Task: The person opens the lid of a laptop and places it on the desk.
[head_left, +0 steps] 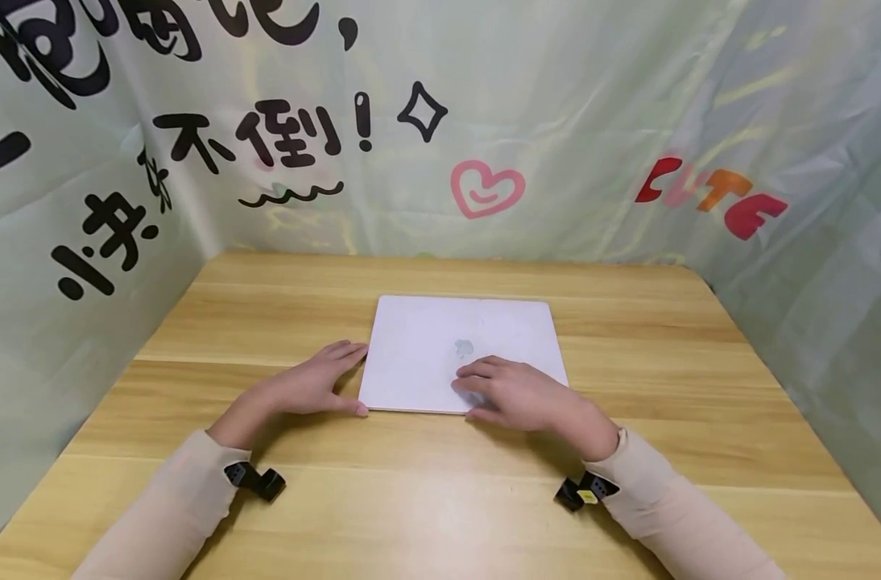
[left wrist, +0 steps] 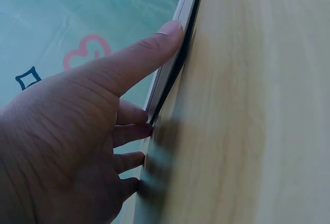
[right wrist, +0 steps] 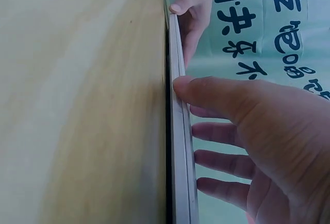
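A closed silver laptop with an apple logo lies flat on the wooden table. My left hand is at its left side, thumb touching the front left corner and the other fingertips by the left edge. Over the front part of the lid is my right hand. In the right wrist view the right thumb touches the laptop's thin front edge, while the other fingers extend over the lid, fairly straight. The left wrist view shows the left thumb against the laptop's edge.
The wooden table extends around the laptop on all sides. Printed cloth with black writing, a pink heart and coloured letters hangs behind the table and at both sides. Each sleeve carries a small black camera at the wrist.
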The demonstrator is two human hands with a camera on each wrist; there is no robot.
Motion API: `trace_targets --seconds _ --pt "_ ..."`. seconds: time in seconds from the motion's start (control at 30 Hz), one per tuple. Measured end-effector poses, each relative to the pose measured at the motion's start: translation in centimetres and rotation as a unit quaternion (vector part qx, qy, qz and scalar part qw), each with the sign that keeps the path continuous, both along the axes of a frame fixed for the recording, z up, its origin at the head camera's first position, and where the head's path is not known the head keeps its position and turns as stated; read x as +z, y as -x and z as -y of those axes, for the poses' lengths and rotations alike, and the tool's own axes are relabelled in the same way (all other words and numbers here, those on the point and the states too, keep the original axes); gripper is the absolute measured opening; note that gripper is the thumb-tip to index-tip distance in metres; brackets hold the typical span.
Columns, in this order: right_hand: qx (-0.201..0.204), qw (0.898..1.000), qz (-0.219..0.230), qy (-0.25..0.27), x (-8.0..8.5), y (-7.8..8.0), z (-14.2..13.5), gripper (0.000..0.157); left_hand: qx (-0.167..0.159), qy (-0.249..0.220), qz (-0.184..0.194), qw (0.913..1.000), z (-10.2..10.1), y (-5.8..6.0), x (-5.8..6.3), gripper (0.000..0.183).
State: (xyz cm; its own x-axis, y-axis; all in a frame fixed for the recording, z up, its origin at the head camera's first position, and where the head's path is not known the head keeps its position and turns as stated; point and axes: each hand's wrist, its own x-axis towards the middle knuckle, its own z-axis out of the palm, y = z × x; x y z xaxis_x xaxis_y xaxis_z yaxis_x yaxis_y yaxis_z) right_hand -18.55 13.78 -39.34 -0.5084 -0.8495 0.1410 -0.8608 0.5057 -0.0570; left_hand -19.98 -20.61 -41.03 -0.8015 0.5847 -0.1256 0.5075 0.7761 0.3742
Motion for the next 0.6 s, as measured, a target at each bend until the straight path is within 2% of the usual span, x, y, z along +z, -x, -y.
trace_targets --seconds 0.6 --pt "0.042 0.997 -0.066 -0.003 0.25 -0.42 0.28 0.033 -0.006 0.004 -0.026 0.9996 0.03 0.05 -0.84 0.104"
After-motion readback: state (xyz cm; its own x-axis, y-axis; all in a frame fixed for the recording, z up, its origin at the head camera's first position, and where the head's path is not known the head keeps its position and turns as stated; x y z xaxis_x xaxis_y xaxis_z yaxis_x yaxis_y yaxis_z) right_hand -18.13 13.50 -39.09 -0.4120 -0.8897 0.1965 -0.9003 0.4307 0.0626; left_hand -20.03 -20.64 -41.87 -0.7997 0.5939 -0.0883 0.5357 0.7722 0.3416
